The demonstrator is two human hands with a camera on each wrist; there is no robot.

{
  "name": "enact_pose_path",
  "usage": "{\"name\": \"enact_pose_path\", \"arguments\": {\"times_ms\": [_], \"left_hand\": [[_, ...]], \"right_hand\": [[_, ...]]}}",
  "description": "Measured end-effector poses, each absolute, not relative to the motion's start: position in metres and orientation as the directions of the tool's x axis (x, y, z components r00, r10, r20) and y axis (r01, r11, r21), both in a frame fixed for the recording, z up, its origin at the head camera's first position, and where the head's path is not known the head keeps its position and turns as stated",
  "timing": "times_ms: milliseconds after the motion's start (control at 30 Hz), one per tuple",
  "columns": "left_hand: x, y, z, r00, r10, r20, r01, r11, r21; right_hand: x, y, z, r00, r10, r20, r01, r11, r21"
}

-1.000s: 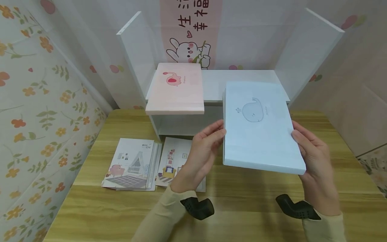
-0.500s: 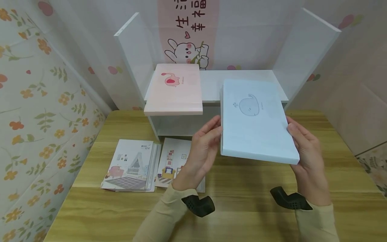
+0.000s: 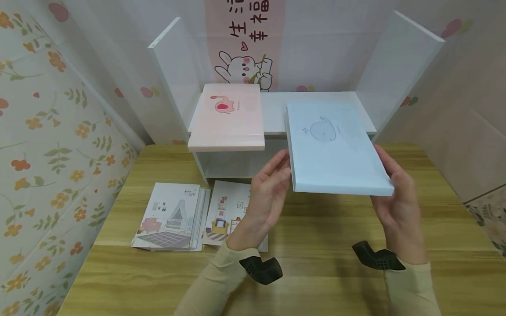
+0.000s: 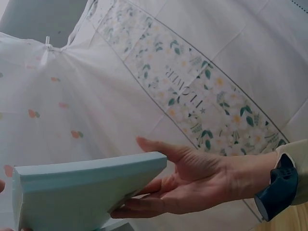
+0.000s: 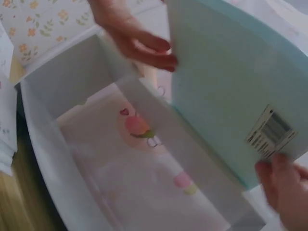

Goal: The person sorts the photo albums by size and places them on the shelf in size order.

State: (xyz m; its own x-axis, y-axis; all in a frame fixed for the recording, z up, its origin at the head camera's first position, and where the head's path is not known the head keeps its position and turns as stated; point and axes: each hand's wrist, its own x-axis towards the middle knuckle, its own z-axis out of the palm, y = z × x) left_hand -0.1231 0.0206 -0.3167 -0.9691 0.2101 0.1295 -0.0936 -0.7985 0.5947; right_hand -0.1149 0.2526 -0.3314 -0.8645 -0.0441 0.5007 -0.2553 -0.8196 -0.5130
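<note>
A light-blue book [image 3: 332, 149] with a whale drawn on its cover is held between both hands, its far end over the white shelf's [image 3: 272, 109] top board. My left hand [image 3: 269, 197] pinches its left edge. At the near right corner my right hand [image 3: 399, 210] grips it; in the left wrist view, the right hand [image 4: 192, 183] has its thumb above and fingers beneath. The right wrist view shows the blue book's underside [image 5: 231, 86] with a barcode label. A pink book [image 3: 231, 120] with an elephant lies on the shelf's left side, its near end overhanging.
On the wooden table [image 3: 130, 281], left of the hands, lie a stack of white illustrated books [image 3: 170, 215] and another white illustrated book [image 3: 223, 215], partly behind the left forearm. Upright side panels [image 3: 399, 66] bound the shelf. Printed curtains [image 3: 47, 131] hang behind and to the left.
The blue book has moved away from me and slightly left, and its near edge has risen. My right hand has moved forward with it, its fingers now more beneath the book.
</note>
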Motion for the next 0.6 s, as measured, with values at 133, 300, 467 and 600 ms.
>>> {"name": "enact_pose_path", "arguments": {"times_ms": [133, 300, 467, 600], "left_hand": [[-0.1207, 0.0211, -0.3173, -0.959, 0.218, 0.178, -0.073, -0.802, 0.593], [-0.1176, 0.0220, -0.3171, -0.945, 0.230, 0.231, -0.043, -0.790, 0.611], [-0.1178, 0.0236, -0.3191, -0.928, 0.244, 0.283, -0.007, -0.769, 0.639], [-0.1196, 0.0251, -0.3220, -0.906, 0.252, 0.339, 0.035, -0.755, 0.655]], "right_hand": [[-0.1179, 0.2533, -0.3382, -0.814, -0.054, 0.579, -0.300, -0.814, -0.498], [-0.1178, 0.2533, -0.3415, -0.790, -0.055, 0.610, -0.352, -0.775, -0.525], [-0.1185, 0.2538, -0.3420, -0.793, -0.036, 0.609, -0.385, -0.744, -0.546], [-0.1198, 0.2537, -0.3415, -0.805, 0.001, 0.593, -0.396, -0.746, -0.536]]}}
